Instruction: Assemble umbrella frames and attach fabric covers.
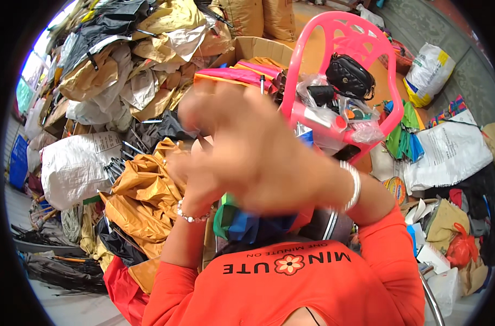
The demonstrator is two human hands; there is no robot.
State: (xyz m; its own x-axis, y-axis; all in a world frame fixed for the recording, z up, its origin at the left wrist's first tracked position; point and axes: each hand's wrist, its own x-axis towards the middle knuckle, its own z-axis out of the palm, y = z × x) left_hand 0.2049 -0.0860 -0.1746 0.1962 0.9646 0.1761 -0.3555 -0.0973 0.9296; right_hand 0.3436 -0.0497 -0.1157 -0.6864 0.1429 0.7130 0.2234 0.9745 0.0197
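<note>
Both of my hands are raised together in front of my red shirt. My right hand (263, 155), with silver bangles at its wrist, crosses in front and covers much of my left hand (196, 176), whose wrist carries a beaded bracelet. Motion smears the fingers of both, and whether anything is between them cannot be made out. Below them, blue and green fabric (253, 225) lies near my lap. Crumpled orange-brown umbrella fabric (141, 187) is heaped left of my left forearm, with thin metal shafts (114, 168) poking out beside it.
A pink plastic chair (297, 54) stands ahead, bearing a black quilted bag (349, 77) and plastic-wrapped items. Behind my hands is a cardboard box (263, 49) with pink and orange fabric. Piled cloth and bags (155, 60) rise at the far left; white sacks (448, 152) lie right.
</note>
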